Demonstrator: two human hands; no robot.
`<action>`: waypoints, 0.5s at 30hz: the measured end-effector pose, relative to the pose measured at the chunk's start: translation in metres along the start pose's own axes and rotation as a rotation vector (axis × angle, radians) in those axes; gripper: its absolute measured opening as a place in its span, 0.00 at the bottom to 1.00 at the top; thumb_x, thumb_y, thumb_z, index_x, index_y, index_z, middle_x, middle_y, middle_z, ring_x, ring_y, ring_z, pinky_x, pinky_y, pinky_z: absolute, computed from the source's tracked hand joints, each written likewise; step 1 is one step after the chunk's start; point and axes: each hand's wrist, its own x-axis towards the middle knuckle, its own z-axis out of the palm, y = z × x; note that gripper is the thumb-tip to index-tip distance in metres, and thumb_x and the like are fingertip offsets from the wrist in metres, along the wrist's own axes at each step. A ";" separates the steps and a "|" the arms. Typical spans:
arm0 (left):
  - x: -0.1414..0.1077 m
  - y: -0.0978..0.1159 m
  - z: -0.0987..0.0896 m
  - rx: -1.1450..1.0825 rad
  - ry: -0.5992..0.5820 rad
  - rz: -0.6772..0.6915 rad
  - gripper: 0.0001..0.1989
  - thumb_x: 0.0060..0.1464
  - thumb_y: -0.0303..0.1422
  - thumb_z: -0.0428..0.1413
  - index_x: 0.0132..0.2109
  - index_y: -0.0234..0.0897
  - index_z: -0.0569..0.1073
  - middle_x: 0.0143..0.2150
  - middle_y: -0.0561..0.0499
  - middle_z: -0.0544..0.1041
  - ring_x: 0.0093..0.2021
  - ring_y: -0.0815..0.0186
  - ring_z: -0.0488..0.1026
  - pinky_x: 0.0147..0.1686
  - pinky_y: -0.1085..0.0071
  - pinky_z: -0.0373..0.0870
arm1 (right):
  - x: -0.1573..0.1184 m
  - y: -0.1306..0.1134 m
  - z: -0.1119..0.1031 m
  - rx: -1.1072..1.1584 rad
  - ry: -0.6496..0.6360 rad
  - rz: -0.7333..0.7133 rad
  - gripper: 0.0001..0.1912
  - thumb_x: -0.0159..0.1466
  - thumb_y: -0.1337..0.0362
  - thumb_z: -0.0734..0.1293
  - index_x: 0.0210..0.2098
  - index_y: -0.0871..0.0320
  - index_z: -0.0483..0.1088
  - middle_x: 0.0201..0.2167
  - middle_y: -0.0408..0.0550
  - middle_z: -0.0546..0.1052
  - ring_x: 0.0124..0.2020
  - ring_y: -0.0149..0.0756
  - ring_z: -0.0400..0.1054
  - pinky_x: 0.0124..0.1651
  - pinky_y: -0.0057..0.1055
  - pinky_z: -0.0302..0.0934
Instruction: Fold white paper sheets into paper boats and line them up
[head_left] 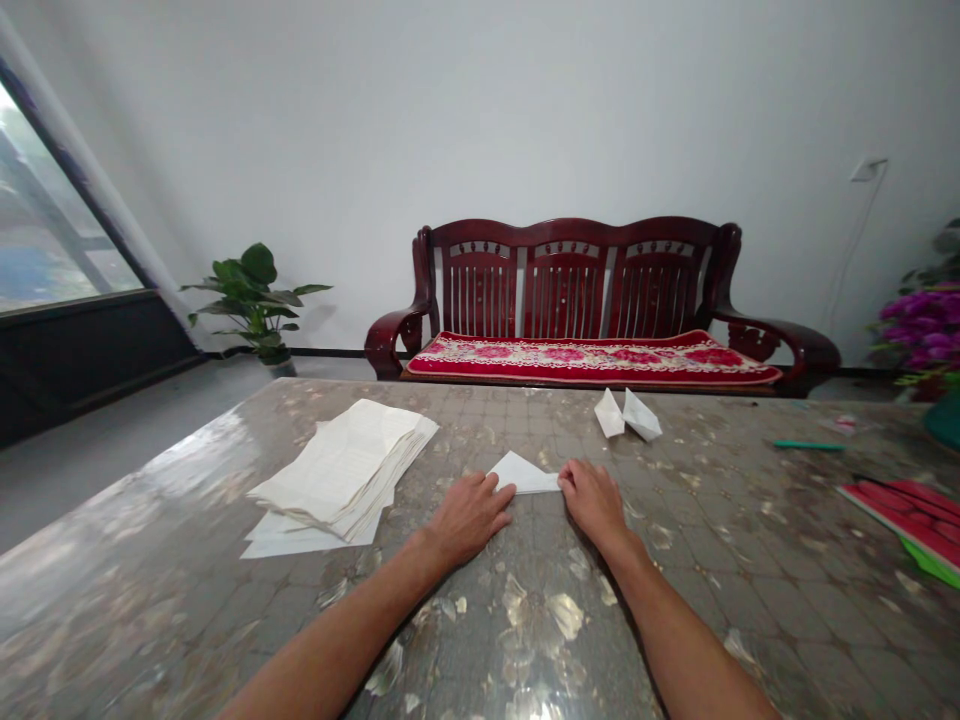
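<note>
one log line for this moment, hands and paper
left hand: on folded paper | right hand: fingers at its right end | paper stack: left | folded pieces: beyond

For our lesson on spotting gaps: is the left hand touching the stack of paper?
Apart. The head view shows bare patterned tabletop between the left hand and the stack of paper.

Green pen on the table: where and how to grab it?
I'd pinch the green pen mid-length from above, right hand nearest, thumb on the near long side, fingertips on the far one. It's slim, straight and lies flat, running left to right, with nothing touching either long side.
</note>
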 end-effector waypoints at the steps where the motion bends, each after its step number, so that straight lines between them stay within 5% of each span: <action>1: -0.001 0.002 0.000 -0.003 0.012 0.007 0.21 0.63 0.43 0.52 0.60 0.44 0.66 0.47 0.45 0.72 0.46 0.56 0.66 0.44 0.62 0.63 | 0.000 0.000 0.000 -0.002 0.002 0.002 0.05 0.66 0.63 0.62 0.38 0.53 0.71 0.41 0.45 0.76 0.42 0.38 0.64 0.40 0.32 0.48; 5: -0.004 0.004 0.002 0.005 0.006 -0.004 0.28 0.61 0.48 0.51 0.65 0.49 0.61 0.50 0.44 0.71 0.47 0.55 0.65 0.46 0.61 0.61 | -0.001 0.000 0.002 -0.008 0.016 -0.005 0.06 0.67 0.63 0.62 0.39 0.53 0.71 0.41 0.45 0.76 0.41 0.39 0.64 0.40 0.32 0.49; 15: -0.006 0.005 0.009 0.017 0.055 -0.064 0.26 0.62 0.48 0.50 0.64 0.49 0.64 0.48 0.45 0.69 0.48 0.55 0.63 0.49 0.61 0.59 | -0.009 0.000 -0.003 -0.113 0.113 -0.114 0.11 0.68 0.66 0.59 0.40 0.55 0.73 0.42 0.51 0.76 0.46 0.44 0.65 0.48 0.37 0.55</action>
